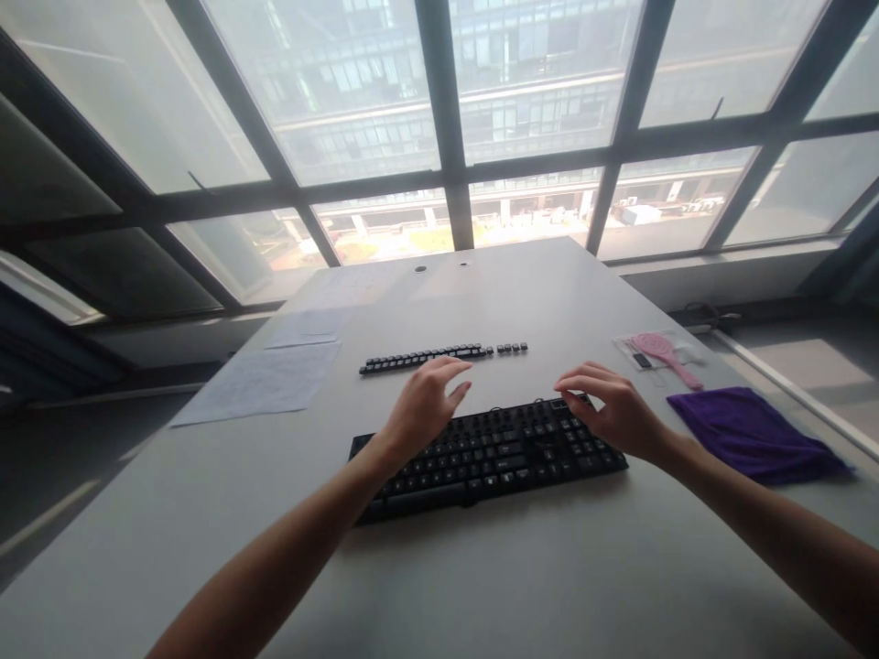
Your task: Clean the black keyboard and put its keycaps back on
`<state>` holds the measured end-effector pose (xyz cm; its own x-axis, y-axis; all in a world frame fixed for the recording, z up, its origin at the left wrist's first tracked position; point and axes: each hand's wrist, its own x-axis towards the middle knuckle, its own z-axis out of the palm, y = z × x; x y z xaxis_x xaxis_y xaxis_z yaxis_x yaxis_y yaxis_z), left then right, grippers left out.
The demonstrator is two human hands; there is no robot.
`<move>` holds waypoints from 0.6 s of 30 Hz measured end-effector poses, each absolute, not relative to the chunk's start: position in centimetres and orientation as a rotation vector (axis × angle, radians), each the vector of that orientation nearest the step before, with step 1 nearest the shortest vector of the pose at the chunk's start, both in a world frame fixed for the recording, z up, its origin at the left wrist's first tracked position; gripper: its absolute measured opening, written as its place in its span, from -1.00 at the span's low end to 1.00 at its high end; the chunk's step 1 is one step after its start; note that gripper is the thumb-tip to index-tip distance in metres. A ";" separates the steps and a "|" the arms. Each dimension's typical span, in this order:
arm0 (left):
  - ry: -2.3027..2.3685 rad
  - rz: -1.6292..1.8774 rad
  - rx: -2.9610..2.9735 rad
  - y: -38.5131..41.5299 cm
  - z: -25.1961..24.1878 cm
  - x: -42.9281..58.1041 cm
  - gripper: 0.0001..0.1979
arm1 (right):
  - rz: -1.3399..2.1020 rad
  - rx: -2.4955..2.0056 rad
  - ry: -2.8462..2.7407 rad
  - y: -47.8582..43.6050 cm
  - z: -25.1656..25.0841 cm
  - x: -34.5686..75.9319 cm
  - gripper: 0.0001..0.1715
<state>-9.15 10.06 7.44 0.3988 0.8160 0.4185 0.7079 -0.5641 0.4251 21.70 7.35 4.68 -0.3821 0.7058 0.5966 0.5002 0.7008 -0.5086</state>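
Keyboard (508, 450) lies on desk (275, 513), loose keycaps (422, 357) lined up beyond it. Left hand (424, 403) above keyboard, loosely open, seemingly empty; right hand (614, 407) half-curled at far right corner, hold unclear. Light fingertip touch, wrists raised, probably serves best.

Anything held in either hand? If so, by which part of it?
Left hand: nothing visible between thumb and fingers. Right hand, by the keyboard: no held object shows, but the fingertips are too close together to rule out something small.
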 end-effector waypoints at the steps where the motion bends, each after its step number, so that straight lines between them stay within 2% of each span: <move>1: 1.457 0.944 2.434 11.0 7.7 -11.6 -0.75 | 0.315 -0.894 -2.080 7.7 5.3 20.6 -0.82; 7: 2.038 1.014 2.067 15.5 5.7 -25.5 -0.73 | 0.318 -0.770 -2.196 11.5 8.0 11.3 -0.79; 12: 2.096 0.954 2.053 16.4 2.4 -30.1 -0.78 | 0.308 -0.802 -2.339 15.9 7.1 1.4 -0.77; 18: 2.041 0.919 2.149 17.3 0.3 -30.7 -0.81 | 0.081 -0.945 -2.546 20.2 3.8 -7.8 -0.77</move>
